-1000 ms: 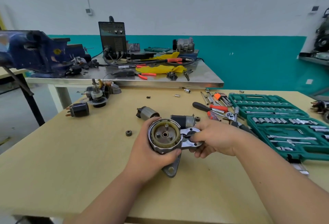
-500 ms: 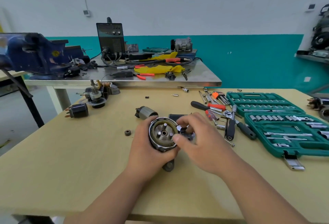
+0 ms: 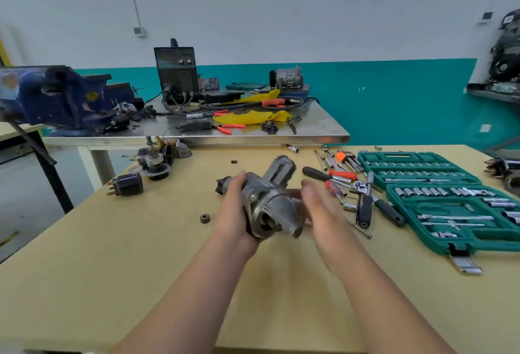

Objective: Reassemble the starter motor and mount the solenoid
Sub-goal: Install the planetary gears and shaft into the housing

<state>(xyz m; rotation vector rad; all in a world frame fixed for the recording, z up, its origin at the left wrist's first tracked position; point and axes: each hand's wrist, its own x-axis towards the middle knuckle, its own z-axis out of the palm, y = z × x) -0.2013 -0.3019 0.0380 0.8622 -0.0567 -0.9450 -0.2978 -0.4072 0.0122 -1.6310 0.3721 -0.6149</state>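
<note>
What looks like the solenoid [image 3: 125,187] lies left on the bench [image 3: 140,269], unmounted. Your left hand [image 3: 235,207] clamps the starter nose housing [image 3: 270,204] above the bench — flipped, nose now toward you. Right hand [image 3: 320,210] has released it, fingers straight, holding nothing — fitting paused.

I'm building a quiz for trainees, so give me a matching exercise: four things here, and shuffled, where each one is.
Things: 1 motor housing; 2 small gear; 3 socket set; 4 vise.
Places: A far left on the metal table; B right side of the wooden bench; C held in the left hand; D on the bench, left of that hand.
Pairs: 1-C; 2-D; 3-B; 4-A.
</note>
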